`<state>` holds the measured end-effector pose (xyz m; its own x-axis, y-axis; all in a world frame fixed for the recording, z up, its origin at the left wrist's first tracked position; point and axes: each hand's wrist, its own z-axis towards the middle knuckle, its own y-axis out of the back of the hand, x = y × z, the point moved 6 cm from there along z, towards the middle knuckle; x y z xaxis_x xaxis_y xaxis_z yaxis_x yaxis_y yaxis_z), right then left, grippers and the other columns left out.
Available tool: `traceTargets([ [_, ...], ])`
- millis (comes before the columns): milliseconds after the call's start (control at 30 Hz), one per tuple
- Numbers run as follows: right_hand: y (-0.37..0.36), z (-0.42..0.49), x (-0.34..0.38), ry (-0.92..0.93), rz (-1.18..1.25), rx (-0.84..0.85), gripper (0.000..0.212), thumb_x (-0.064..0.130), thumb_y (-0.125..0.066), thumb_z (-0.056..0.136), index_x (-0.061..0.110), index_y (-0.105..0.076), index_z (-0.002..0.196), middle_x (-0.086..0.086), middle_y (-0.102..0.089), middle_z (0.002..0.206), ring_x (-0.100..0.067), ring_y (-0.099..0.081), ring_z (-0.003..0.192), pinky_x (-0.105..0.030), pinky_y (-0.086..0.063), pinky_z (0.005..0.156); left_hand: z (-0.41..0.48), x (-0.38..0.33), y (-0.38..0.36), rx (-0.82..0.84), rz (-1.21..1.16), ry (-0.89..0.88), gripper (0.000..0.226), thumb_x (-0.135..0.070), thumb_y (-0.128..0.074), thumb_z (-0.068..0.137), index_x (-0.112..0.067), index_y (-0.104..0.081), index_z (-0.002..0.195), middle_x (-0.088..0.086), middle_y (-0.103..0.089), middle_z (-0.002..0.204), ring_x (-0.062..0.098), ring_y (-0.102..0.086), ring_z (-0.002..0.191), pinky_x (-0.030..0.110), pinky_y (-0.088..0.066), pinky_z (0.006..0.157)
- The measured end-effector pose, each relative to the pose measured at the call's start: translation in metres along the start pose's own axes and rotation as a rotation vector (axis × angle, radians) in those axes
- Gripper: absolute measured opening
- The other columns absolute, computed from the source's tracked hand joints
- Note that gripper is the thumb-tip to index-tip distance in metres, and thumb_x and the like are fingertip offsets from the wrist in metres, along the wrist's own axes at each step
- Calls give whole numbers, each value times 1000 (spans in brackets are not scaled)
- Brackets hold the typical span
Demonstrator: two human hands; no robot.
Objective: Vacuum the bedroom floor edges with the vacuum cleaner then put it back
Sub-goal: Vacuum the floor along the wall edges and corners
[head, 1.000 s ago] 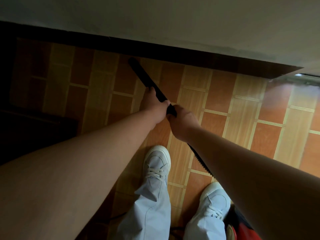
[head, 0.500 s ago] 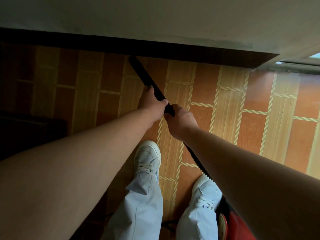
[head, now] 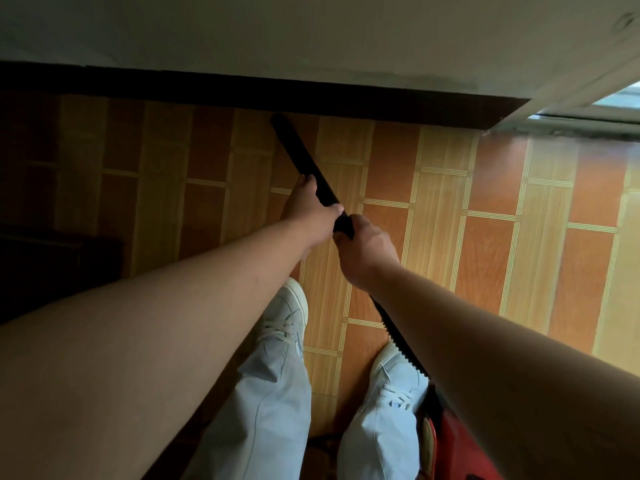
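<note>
Head view, looking straight down: both hands are on the black vacuum wand (head: 298, 154), the left hand (head: 308, 211) wrapped round it in front and the right hand (head: 367, 251) gripping just behind. The wand's tip is right up at the dark skirting board (head: 346, 102). The ribbed hose (head: 398, 337) trails past the right shoe (head: 394, 372) to the red vacuum body (head: 453, 441). Dark furniture (head: 52, 265) sits on the left and a door threshold (head: 571, 129) on the right.
</note>
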<state>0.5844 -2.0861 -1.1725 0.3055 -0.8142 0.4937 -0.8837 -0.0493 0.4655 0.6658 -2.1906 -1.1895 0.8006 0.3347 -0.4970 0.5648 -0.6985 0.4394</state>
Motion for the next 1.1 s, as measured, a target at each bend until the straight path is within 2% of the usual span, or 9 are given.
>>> traceTargets([
  [200, 11, -25, -28, -21, 12, 9, 26, 34, -46, 105, 19, -52, 126, -9, -62, 107, -23, -60, 83, -28, -41, 61, -21, 1, -29, 51, 28, -4, 86, -22, -70, 94, -26, -18, 162, -6, -18, 169, 29, -50, 138, 45, -50, 108],
  [267, 16, -30, -36, -25, 15, 9, 27, 33, -46, 105, 19, -53, 126, -9, -63, 108, -23, -60, 85, -29, -41, 64, -26, 1, -39, 57, 33, -5, 87, -22, -70, 94, -25, -17, 162, -9, -13, 170, 29, -44, 143, 45, -49, 109],
  [333, 25, -30, -42, -28, -1, 2, 27, 33, -45, 105, 17, -54, 125, -9, -62, 106, -19, -57, 78, -28, -38, 59, -28, -4, -46, 48, 46, -5, 86, -22, -70, 95, -23, -17, 163, -10, -9, 170, 29, -39, 147, 45, -48, 111],
  [433, 39, -22, -46, -12, -21, -20, 24, 32, -44, 106, 15, -53, 120, -7, -60, 98, -11, -51, 68, -27, -33, 50, -23, -17, -54, 33, 48, -11, 86, -23, -70, 94, -22, -18, 163, -9, -11, 170, 28, -42, 144, 45, -48, 110],
  [567, 51, -18, -55, -17, -8, -49, 25, 32, -44, 105, 14, -54, 120, -6, -58, 96, -12, -50, 67, -27, -33, 49, -20, -31, -66, 38, 37, -45, 87, -22, -71, 93, -21, -19, 162, -6, -15, 170, 28, -42, 144, 45, -47, 111],
  [700, 53, -34, -75, -48, 16, -31, 24, 32, -44, 105, 15, -52, 120, -12, -61, 105, -24, -57, 79, -30, -37, 57, -38, -33, -84, 75, 54, -59, 86, -21, -68, 96, -20, -15, 163, -8, -9, 171, 25, -28, 152, 44, -38, 119],
  [833, 62, -44, -89, -67, 33, -29, 23, 33, -45, 105, 15, -52, 118, -12, -61, 106, -27, -59, 81, -31, -38, 59, -50, -38, -99, 95, 97, -86, 83, -23, -66, 98, -18, -14, 163, -7, -5, 171, 21, -16, 156, 38, -25, 125],
  [1000, 79, -36, -93, -62, 23, -58, 23, 33, -44, 105, 14, -52, 116, -10, -60, 106, -22, -55, 78, -28, -34, 52, -43, -53, -108, 87, 79, -78, 85, -22, -68, 97, -19, -15, 163, -9, -7, 171, 24, -27, 153, 42, -40, 117],
  [1100, 81, -39, -100, -65, 23, -67, 24, 33, -44, 105, 14, -52, 118, -11, -59, 108, -25, -55, 83, -31, -36, 58, -45, -55, -115, 104, 88, -88, 84, -22, -67, 97, -19, -15, 163, -9, -7, 171, 23, -26, 153, 42, -40, 118],
])
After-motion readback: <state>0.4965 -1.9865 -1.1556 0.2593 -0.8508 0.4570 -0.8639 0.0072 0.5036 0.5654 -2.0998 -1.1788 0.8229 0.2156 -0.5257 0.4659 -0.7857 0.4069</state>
